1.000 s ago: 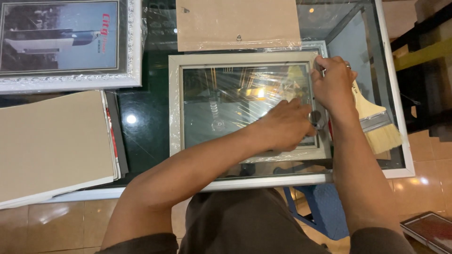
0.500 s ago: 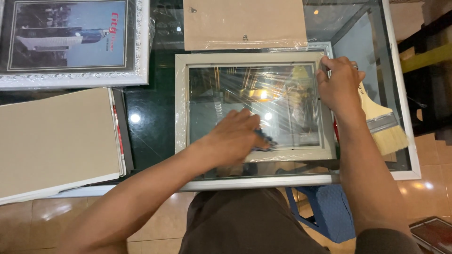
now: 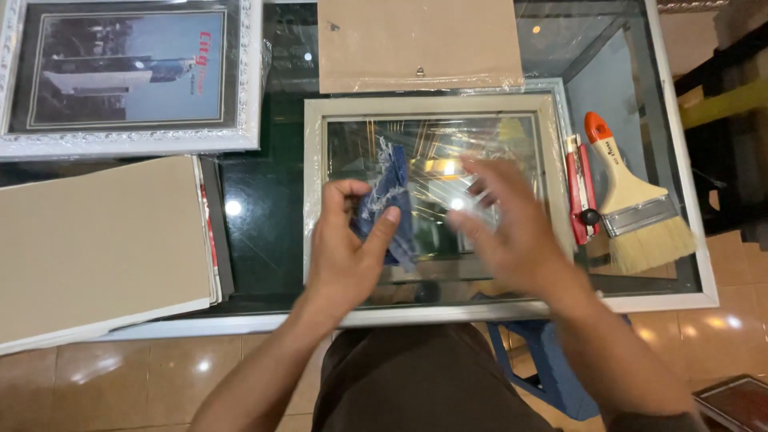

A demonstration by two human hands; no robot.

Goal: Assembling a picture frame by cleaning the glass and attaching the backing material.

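Note:
A pale picture frame with a glass pane lies flat on the glass table, still partly under clear plastic film. My left hand rests over the pane's lower left and pinches a small blue cloth between thumb and fingers. My right hand hovers over the middle of the pane with its fingers spread, blurred by motion, holding nothing.
A paintbrush with an orange-tipped handle and a red utility knife lie right of the frame. A brown backing board lies behind it. A framed picture sits far left above a beige board.
My left hand has drawn the blue cloth leftward across the glass. My right hand has left the frame's right edge and moved in over the pane.

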